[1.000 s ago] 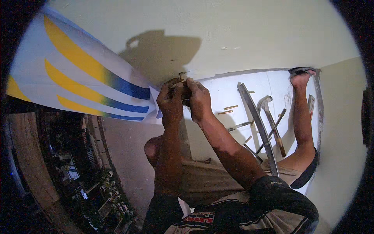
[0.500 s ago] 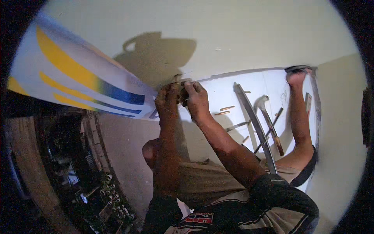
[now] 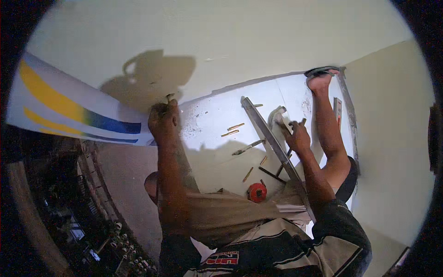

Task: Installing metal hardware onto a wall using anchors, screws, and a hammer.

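Observation:
My left hand (image 3: 164, 117) is raised against the cream wall (image 3: 221, 41), its fingers closed on a small peg (image 3: 170, 97) that sticks out above the knuckles. My right hand (image 3: 297, 136) is down on the white floor (image 3: 217, 120) to the right, curled round the handle of a hammer (image 3: 276, 114) whose curved metal head lies just beyond the fingers. A long metal bar (image 3: 265, 134) runs diagonally under that hand.
Several small wooden pegs (image 3: 235, 126) and thin tools (image 3: 248, 147) lie scattered on the floor. A red tape measure (image 3: 257, 192) sits near my knee. My sandalled foot (image 3: 320, 76) rests at the far wall corner. A white panel with yellow and blue stripes (image 3: 69, 111) leans at left.
My right hand has left my left hand at the wall and dropped down to the right onto the hammer. My left hand stays at the wall holding the peg.

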Tool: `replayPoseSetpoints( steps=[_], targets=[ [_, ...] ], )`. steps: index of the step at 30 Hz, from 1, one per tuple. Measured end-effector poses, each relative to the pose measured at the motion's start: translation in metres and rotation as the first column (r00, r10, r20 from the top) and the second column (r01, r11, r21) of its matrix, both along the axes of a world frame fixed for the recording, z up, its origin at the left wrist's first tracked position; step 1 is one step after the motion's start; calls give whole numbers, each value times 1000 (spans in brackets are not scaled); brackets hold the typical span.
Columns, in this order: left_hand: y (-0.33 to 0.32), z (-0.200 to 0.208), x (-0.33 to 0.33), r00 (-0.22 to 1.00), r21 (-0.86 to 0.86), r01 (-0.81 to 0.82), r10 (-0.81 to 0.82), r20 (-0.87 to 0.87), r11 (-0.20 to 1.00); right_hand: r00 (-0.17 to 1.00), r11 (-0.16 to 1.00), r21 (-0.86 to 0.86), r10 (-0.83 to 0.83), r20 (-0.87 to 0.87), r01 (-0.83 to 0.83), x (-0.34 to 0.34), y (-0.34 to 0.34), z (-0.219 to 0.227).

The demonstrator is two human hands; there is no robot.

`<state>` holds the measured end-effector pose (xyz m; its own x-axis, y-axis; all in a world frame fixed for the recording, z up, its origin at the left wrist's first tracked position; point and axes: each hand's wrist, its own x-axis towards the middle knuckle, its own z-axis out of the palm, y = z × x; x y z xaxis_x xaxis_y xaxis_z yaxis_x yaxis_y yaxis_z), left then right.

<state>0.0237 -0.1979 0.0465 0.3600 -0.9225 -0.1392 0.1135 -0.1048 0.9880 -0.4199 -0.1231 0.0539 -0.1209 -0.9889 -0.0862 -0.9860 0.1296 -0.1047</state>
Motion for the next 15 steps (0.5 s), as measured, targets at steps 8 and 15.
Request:
replayPoseSetpoints(
  steps=[8, 15],
  targets=[
    [3, 6, -20, 794, 22, -25, 33, -606, 999, 983, 1000, 6, 22, 184, -24, -53, 12, -46],
    [9, 21, -13, 986, -37, -146, 149, 69, 989, 956, 973, -207, -36, 291, 100, -25, -10, -7]
  ],
)
